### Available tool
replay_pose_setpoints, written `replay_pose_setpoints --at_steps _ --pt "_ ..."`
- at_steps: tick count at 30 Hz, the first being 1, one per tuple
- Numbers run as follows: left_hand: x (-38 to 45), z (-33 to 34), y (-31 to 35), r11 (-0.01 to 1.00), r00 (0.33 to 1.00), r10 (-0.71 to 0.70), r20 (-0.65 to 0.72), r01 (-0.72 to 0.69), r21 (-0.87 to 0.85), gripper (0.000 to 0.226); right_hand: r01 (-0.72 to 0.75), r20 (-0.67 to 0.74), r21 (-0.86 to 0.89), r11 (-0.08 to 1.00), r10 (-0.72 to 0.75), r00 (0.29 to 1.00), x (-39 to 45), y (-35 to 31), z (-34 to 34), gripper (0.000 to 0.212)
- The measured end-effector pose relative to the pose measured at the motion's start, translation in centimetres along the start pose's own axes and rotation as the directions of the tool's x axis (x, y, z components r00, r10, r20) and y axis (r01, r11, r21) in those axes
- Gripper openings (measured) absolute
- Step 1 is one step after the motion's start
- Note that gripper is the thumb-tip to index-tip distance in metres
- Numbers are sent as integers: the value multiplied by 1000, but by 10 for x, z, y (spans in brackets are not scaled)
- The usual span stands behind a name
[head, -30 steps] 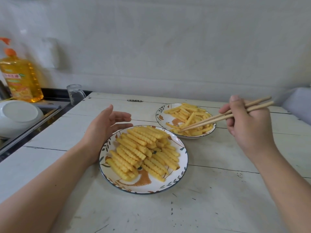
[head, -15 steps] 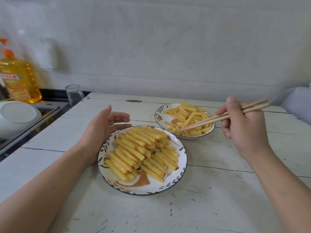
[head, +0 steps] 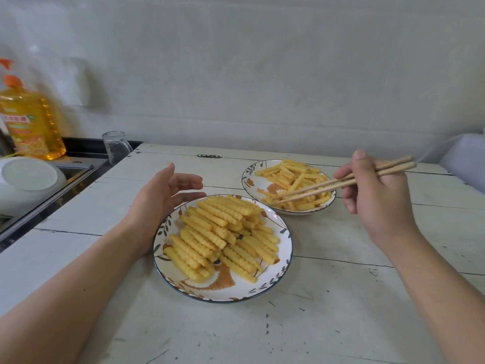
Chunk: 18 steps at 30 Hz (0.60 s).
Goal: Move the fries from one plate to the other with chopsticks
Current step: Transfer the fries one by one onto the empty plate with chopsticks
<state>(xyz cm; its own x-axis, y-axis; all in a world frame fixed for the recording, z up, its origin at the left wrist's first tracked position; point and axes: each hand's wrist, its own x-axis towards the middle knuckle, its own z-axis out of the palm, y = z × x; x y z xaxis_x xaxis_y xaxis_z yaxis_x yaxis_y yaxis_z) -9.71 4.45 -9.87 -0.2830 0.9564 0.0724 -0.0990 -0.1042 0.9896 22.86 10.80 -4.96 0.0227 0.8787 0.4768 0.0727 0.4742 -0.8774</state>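
1. A white-painted plank table fills the lower and middle frame; its paint is scuffed, with dark seams between the boards.
2. Near plate, centre of frame: leaf-patterned, blue-rimmed, heaped with crinkle fries.
3. Far plate, upper right of centre: same pattern, a thinner layer of fries.
4. The two plates sit just beside each other, seemingly not touching.
5. A small dark metal piece, perhaps a hinge, lies at the table's far edge.

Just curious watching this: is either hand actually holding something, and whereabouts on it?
The right hand grips the chopsticks near their upper ends. The left hand, fingers relaxed, holds nothing.
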Motion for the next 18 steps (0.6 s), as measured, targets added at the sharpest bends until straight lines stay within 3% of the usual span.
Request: replay_pose_setpoints --at_steps 6,11,15,18 --pt "1 -2 -1 1000 1000 18 -6 -18 25 62 50 74 -19 999 -49 996 -9 -3 7 45" --pt "2 -1 -1 1000 1000 11 -4 -11 25 63 86 -103 21 996 -84 991 -5 -4 1 51" --pt "2 -1 -1 1000 1000 6 -3 -6 28 62 59 -208 196 979 -17 978 6 -15 -11 60" --pt "1 -1 -1 999 1000 19 -7 -19 39 63 19 -137 295 955 22 990 10 -24 -16 64"
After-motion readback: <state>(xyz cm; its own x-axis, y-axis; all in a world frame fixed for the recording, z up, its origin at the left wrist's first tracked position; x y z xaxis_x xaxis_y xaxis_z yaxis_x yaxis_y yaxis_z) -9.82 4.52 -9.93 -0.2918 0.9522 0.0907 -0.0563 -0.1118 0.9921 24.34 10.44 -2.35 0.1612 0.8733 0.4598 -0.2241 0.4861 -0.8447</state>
